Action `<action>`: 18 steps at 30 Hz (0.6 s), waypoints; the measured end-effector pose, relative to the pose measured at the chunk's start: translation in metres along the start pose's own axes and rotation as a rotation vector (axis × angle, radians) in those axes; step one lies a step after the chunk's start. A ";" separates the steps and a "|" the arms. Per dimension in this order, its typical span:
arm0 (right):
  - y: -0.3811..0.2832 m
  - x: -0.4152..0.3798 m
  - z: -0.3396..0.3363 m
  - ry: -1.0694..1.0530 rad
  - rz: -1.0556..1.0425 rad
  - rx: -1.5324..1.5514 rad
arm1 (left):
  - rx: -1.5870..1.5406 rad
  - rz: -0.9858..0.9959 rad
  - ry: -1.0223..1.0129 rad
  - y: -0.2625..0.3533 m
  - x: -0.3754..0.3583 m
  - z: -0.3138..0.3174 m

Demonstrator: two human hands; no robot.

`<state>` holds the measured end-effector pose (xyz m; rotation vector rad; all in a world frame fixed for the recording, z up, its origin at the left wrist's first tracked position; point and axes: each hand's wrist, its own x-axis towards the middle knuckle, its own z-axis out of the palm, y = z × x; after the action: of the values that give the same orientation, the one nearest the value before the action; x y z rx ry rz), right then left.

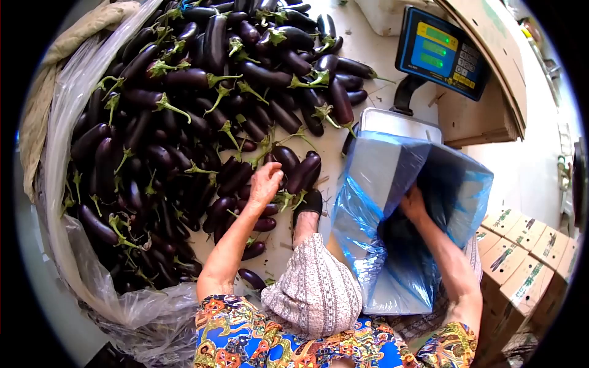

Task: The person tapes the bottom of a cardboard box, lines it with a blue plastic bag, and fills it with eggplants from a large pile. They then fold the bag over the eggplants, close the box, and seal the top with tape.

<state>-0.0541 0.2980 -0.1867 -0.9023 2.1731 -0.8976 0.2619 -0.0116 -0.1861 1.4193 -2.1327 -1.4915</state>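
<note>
Aubergines, glossy dark purple and elongated with green spiky stalks point(202, 104), lie in a large loose heap on the pale floor, and I see them spread over most of the left half of the head view. The heap rests against a crumpled sheet of clear, thin plastic film point(92, 288) that curls round its left and lower edges, with a beige coarse cloth point(43, 104) beyond it.

The left hand point(265, 183) reaches out at the near right edge of the heap, palm down, fingers curled over a cluster of aubergines; I cannot tell whether it has actually closed on one or merely rests on them.

The right hand point(414, 205) is at the mouth of a translucent blue plastic bag point(380, 184), soft and wrinkled, standing open just right of the heap. The fingers are hidden by the film, so I cannot tell the grip, though the hand touches the bag's rim. Dark shapes show through the bag's lower part.

Behind the bag stands a flat, grey metal weighing platform point(399, 122) with a blue-faced digital scale display point(438, 52) on a black stalk. Brown corrugated cardboard point(491, 98) leans at the upper right, and printed cardboard boxes point(521, 257) stack at the lower right. A knee in patterned grey fabric point(316, 288) and a black shoe point(308, 205) sit between the arms.
</note>
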 end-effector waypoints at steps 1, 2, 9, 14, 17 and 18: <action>0.054 -0.001 0.021 0.057 -0.125 -0.012 | 0.032 0.000 -0.005 0.001 -0.002 0.006; 0.084 0.004 0.036 0.030 -0.035 0.003 | 0.042 0.023 -0.003 -0.002 -0.002 0.015; 0.061 0.016 0.032 -0.168 -0.103 -0.384 | 0.296 0.475 0.276 0.020 0.053 0.057; 0.036 0.013 0.025 -0.176 0.042 0.073 | 0.985 0.680 0.090 0.022 0.127 0.048; 0.027 0.007 0.018 -0.195 0.100 -0.118 | 1.136 0.706 -0.003 0.021 0.146 0.050; 0.018 0.006 0.017 -0.194 0.124 -0.241 | 1.174 0.696 -0.053 0.025 0.150 0.050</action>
<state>-0.0515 0.2969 -0.2124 -0.9147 2.1694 -0.4741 0.1375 -0.0949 -0.2427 0.5669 -3.1839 0.0533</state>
